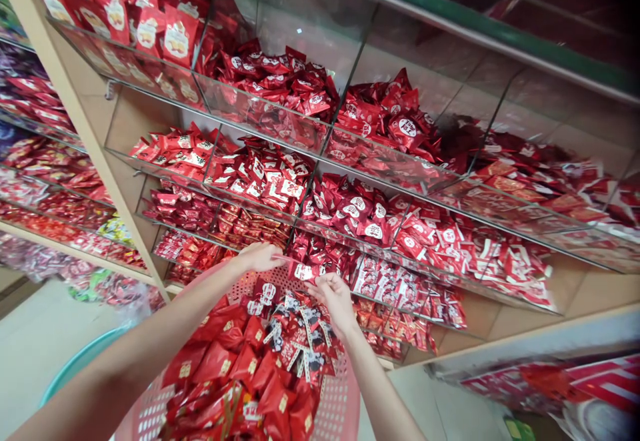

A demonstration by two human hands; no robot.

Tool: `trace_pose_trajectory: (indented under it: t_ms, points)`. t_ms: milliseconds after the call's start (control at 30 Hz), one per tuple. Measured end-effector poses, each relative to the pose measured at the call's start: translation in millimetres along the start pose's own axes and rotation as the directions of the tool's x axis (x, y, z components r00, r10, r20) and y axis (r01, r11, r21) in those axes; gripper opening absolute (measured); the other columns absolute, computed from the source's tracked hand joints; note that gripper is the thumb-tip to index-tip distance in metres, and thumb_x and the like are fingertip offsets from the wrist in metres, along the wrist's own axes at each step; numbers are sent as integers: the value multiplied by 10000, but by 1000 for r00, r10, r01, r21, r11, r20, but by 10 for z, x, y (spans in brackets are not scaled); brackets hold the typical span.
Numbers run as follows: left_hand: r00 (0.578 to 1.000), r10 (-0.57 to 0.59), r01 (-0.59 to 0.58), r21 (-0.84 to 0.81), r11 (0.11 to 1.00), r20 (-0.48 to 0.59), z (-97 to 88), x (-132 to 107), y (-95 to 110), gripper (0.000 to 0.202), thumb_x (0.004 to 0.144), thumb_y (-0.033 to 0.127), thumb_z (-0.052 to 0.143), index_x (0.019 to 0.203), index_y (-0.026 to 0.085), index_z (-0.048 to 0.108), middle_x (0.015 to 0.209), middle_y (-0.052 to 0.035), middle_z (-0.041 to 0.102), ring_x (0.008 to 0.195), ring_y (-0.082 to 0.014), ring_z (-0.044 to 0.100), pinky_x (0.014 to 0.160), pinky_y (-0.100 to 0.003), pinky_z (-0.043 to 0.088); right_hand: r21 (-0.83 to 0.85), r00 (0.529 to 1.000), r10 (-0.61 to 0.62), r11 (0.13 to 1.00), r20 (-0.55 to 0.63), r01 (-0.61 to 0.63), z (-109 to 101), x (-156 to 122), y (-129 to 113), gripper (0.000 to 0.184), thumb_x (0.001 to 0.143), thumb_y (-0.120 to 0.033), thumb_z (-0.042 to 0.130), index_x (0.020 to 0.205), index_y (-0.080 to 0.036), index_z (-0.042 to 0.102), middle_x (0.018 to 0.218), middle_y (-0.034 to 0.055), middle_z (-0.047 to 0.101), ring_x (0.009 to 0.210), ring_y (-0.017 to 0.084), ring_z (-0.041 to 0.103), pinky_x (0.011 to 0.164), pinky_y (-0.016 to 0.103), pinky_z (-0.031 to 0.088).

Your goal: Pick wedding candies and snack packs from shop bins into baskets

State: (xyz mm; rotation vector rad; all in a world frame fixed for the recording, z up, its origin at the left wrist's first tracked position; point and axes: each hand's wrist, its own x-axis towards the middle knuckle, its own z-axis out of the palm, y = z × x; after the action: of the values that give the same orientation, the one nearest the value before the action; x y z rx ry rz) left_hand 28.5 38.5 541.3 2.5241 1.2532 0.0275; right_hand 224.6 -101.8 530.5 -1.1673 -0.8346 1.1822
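Two hands: the left hand (257,257) and the right hand (333,299) are reaching out from the bottom of the view, meeting just above a basket and in front of the lowest shelves.
Left fingers (276,258): are stretching toward the packet and pinching closely together, though what they are gripping is too small to tell.
Right fingers (320,282): are curling inward and grasping the right end of the packet.
Held item: a small red-and-white packet (303,271) is sitting between the two hands, just above the basket.
Basket: a pink plastic basket (337,411) with perforated walls is standing directly beneath the hands.
Basket contents: red pouches (215,364) are lying heaped inside, with red-and-white packets (295,327) piled beside them.
Shelves: glass-fronted compartments (260,117) on a pale wooden frame (87,127) are rising ahead, holding loose red sachets (265,184).
Floor: a teal basin rim (75,361) is curving across the pale floor (35,354), left of the basket.
Lower right: red-and-white striped goods (595,381) are lying well apart from the hands.
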Motion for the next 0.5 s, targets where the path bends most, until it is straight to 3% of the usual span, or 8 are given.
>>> trace_pose_trajectory:
  t_ms: [100,233,367,500]
  points:
    - [1000,1,-1,-5,1000,3,-6,-11,-1,520,821,652,336,997,294,669,898,-49,719,846,-264,657,708,-327,477,-134,999,-16,991,34,21,20,72,18,303,688,-433,687,743,-186,520,690,-37,588,618,118,611,700,289,495]
    - [1000,-6,6,-8,1000,7,14,-5,-20,509,819,648,343,1008,305,667,899,-44,719,850,-264,658,705,-330,479,-300,986,-127,942,107,154,71,200,20,260,759,-439,593,773,-197,502,683,-32,560,603,121,561,603,252,459]
    - [1000,3,-3,-14,1000,2,37,4,-38,480,818,631,358,985,300,663,880,-35,716,827,-256,663,666,-305,472,-527,927,-237,768,292,362,143,334,7,175,846,-371,481,796,-203,489,655,-41,524,597,118,506,592,237,413]
    - [1000,23,-24,-14,1000,-9,38,0,-43,389,827,541,388,909,284,668,840,-26,710,808,-238,661,635,-273,452,-678,870,-134,575,474,458,243,449,22,114,900,-286,388,861,-226,476,562,-74,498,518,111,492,568,228,390]
